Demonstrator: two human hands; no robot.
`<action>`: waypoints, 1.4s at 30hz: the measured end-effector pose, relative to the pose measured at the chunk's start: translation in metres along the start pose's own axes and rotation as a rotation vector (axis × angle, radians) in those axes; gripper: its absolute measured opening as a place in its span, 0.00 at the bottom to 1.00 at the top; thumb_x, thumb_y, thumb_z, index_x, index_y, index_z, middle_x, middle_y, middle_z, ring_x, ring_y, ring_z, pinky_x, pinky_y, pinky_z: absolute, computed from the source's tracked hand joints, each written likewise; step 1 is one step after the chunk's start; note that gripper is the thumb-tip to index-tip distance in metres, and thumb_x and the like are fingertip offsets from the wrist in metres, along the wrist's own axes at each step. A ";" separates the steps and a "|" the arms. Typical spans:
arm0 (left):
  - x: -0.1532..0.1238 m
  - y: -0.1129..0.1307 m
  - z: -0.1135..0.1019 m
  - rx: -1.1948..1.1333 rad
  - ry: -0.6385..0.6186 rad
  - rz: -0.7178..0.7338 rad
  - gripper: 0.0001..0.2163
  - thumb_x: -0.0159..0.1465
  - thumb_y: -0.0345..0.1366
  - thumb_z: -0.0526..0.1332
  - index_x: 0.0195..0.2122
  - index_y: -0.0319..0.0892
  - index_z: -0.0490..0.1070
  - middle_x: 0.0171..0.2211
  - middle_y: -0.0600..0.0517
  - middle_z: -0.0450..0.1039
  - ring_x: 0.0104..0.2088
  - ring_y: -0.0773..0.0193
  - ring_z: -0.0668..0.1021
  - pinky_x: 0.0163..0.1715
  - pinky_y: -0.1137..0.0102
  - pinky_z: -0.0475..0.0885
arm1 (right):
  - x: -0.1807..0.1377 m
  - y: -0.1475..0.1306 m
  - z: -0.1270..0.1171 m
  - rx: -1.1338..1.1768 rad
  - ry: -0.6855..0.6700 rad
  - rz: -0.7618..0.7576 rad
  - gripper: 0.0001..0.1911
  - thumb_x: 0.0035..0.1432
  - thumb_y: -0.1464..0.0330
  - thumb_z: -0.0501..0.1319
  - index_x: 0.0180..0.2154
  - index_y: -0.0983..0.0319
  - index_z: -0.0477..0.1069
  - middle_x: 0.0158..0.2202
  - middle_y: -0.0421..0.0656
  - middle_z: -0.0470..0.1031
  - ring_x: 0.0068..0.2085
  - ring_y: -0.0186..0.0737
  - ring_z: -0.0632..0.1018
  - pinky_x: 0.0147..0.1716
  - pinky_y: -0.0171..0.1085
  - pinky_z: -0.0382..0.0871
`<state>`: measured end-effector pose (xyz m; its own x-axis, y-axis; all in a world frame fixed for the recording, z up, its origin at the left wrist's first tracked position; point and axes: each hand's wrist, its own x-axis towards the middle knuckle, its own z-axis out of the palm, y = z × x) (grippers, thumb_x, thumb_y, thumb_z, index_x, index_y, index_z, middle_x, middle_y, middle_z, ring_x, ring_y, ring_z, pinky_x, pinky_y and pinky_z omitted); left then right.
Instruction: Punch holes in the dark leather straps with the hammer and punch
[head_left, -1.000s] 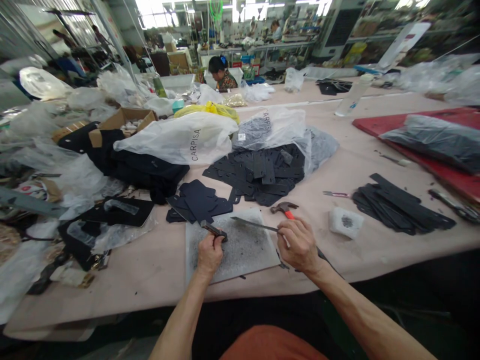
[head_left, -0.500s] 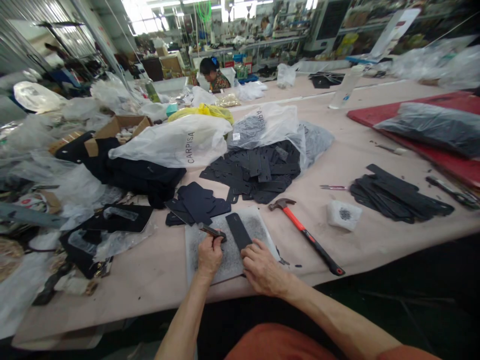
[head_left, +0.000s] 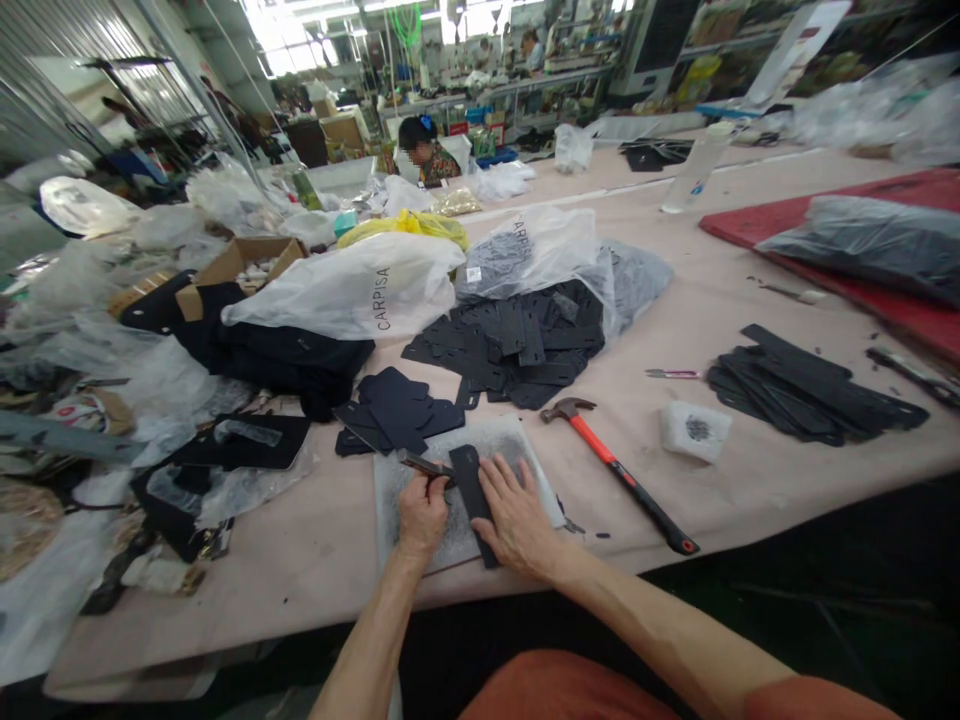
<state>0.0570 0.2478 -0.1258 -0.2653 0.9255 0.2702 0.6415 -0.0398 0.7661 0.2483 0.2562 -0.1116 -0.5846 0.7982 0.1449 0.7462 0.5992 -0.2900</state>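
Head view: left hand (head_left: 421,515) pinches what appears to be a punch (head_left: 421,463), right hand (head_left: 517,518) spread flat on black strip (head_left: 465,475) atop pad (head_left: 525,448); advise firm, even pressure.

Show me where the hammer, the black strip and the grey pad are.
hammer (head_left: 621,472): head view, middle of its handle.
black strip (head_left: 465,474): head view, its uncovered far end.
grey pad (head_left: 526,440): head view, bare far right corner.

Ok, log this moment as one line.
left hand: shut on metal tool | right hand: flat on black strip atop grey board | hammer: on table, apart from both hands
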 end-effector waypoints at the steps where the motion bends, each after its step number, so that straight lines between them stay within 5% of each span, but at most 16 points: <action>1: 0.002 0.002 0.000 -0.001 0.008 -0.014 0.10 0.64 0.36 0.56 0.39 0.42 0.76 0.36 0.48 0.81 0.38 0.57 0.81 0.40 0.64 0.76 | -0.004 -0.006 0.002 -0.004 0.012 0.016 0.34 0.63 0.57 0.53 0.64 0.71 0.56 0.67 0.56 0.53 0.68 0.58 0.50 0.64 0.60 0.37; 11: 0.035 0.019 0.022 -0.014 -0.065 0.000 0.08 0.64 0.35 0.56 0.37 0.43 0.75 0.35 0.49 0.80 0.37 0.59 0.80 0.41 0.66 0.75 | -0.004 -0.009 0.003 0.066 0.041 0.071 0.36 0.61 0.54 0.56 0.63 0.71 0.59 0.66 0.56 0.55 0.67 0.60 0.53 0.64 0.60 0.37; 24: 0.032 0.016 0.027 0.031 -0.096 0.029 0.10 0.65 0.36 0.55 0.41 0.44 0.76 0.41 0.49 0.80 0.43 0.59 0.80 0.47 0.64 0.75 | -0.004 -0.005 0.003 0.109 0.054 0.080 0.36 0.61 0.55 0.56 0.63 0.71 0.58 0.66 0.57 0.55 0.67 0.60 0.53 0.64 0.61 0.39; 42: 0.032 0.009 0.039 0.327 -0.071 0.224 0.11 0.66 0.33 0.52 0.41 0.40 0.74 0.39 0.44 0.79 0.41 0.56 0.80 0.43 0.64 0.74 | -0.007 -0.003 0.005 0.133 0.059 0.088 0.37 0.60 0.55 0.57 0.63 0.71 0.58 0.66 0.57 0.56 0.67 0.60 0.52 0.64 0.59 0.39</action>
<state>0.0826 0.2922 -0.1331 -0.0501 0.9316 0.3599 0.8759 -0.1322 0.4641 0.2483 0.2487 -0.1168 -0.4961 0.8520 0.1676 0.7427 0.5163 -0.4265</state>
